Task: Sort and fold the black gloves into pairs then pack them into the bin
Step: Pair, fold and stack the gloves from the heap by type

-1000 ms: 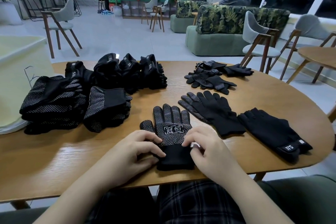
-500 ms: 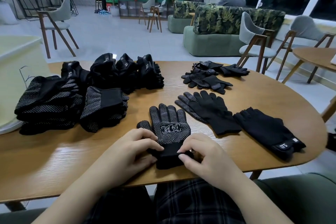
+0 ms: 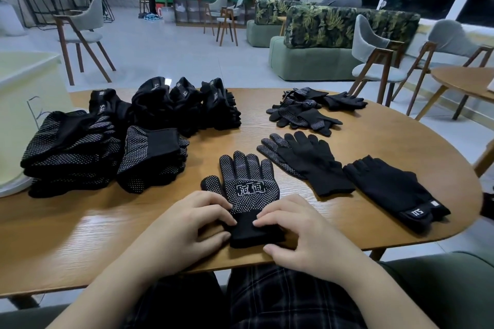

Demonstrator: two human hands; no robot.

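Dotted glove [image 3: 247, 189] cuff lies between both hands.

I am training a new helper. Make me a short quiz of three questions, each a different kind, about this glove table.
1. True or false: both hands touch the cuff of the dotted glove.
2. The fingerless glove with the white label lies where? A) far left B) right of the hands C) on the sofa
3. Fill in: the folded stacks lie on the person's ____ side.

Key: 1 true. 2 B. 3 left.
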